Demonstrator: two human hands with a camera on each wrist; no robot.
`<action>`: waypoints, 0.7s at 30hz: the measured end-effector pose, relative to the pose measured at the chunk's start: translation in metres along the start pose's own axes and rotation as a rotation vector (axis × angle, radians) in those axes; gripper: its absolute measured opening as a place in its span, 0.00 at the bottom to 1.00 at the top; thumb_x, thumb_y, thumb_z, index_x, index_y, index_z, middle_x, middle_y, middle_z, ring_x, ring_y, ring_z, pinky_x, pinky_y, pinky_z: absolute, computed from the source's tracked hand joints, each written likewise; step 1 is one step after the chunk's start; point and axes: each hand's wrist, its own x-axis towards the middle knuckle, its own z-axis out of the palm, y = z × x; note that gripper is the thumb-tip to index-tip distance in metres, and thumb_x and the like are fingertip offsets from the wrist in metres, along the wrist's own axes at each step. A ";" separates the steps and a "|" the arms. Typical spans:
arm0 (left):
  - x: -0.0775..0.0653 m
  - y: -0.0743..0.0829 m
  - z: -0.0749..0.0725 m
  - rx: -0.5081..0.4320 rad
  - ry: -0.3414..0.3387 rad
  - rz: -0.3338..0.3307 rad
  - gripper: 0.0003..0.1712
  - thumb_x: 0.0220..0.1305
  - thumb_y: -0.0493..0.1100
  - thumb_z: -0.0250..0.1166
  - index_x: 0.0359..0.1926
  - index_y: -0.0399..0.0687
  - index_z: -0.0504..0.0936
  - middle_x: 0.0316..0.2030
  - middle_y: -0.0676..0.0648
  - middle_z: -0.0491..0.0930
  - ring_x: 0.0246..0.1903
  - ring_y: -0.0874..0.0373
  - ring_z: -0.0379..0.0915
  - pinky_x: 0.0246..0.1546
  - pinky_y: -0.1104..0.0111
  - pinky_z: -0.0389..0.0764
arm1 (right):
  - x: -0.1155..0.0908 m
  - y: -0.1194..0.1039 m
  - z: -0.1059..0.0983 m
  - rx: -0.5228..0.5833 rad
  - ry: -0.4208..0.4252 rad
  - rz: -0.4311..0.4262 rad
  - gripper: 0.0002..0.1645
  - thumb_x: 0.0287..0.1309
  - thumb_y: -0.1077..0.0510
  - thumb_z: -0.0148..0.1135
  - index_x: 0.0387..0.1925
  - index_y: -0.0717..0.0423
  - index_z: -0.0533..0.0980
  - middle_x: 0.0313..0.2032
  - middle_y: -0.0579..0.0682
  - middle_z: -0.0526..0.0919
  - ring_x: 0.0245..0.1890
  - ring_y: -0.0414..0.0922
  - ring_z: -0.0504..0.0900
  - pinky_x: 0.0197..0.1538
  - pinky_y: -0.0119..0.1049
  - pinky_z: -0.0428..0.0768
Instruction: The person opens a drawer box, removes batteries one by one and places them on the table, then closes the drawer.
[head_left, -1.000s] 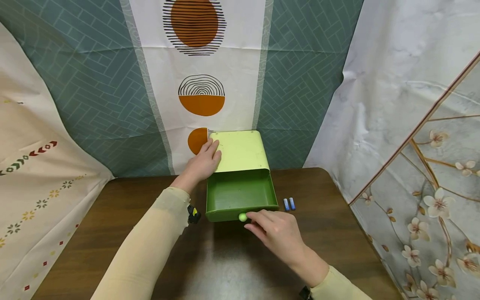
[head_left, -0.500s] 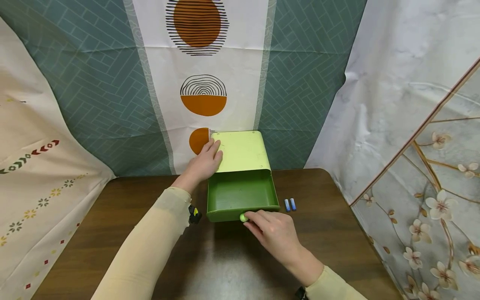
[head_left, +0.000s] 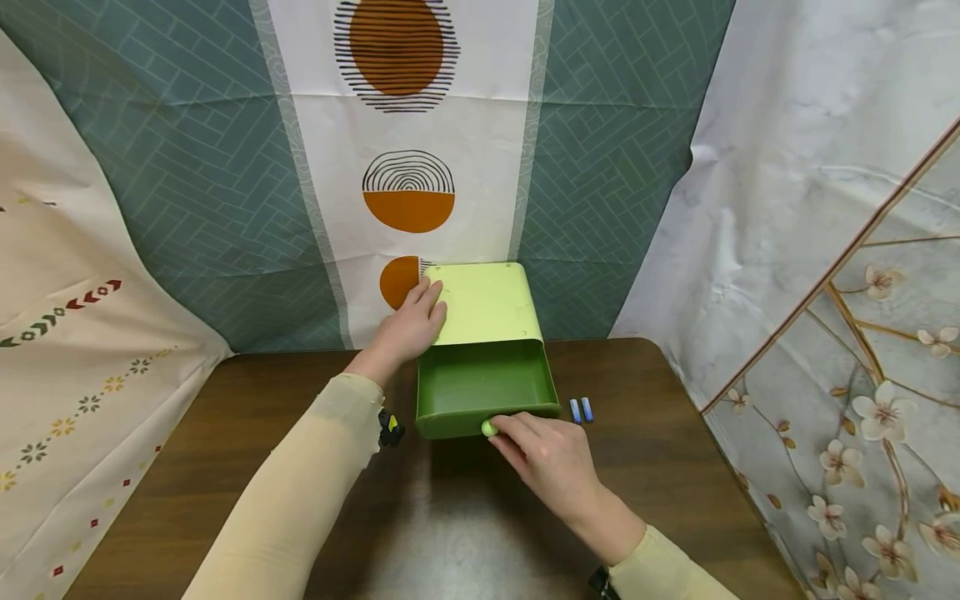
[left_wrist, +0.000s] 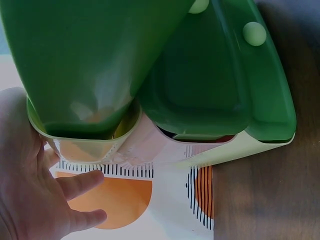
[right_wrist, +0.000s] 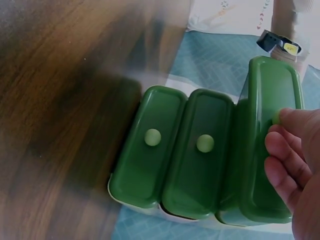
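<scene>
A small cabinet with a pale yellow-green top stands against the back cloth. Its green top drawer is pulled well out and its inside looks bare. My left hand rests with extended fingers on the cabinet's upper left edge. At the drawer front, my right hand pinches the round light green knob between thumb and fingers. Two closed drawers below, a middle drawer and a bottom drawer, show in the right wrist view, each with its own knob.
Two small blue-and-white batteries lie side by side on the brown wooden table, right of the drawer. Patterned cloths hang behind and along both sides.
My right thumb and fingers have closed in on the knob. The drawer has slid slightly inward, toward the cabinet. My left hand stays on the cabinet's edge.
</scene>
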 end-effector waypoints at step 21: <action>0.000 0.003 -0.006 0.006 -0.003 0.009 0.38 0.90 0.60 0.36 0.91 0.55 0.50 0.90 0.46 0.41 0.87 0.42 0.43 0.80 0.35 0.54 | 0.021 0.021 0.011 -0.019 -0.057 0.057 0.15 0.63 0.53 0.84 0.49 0.47 0.90 0.40 0.39 0.92 0.33 0.37 0.91 0.26 0.32 0.81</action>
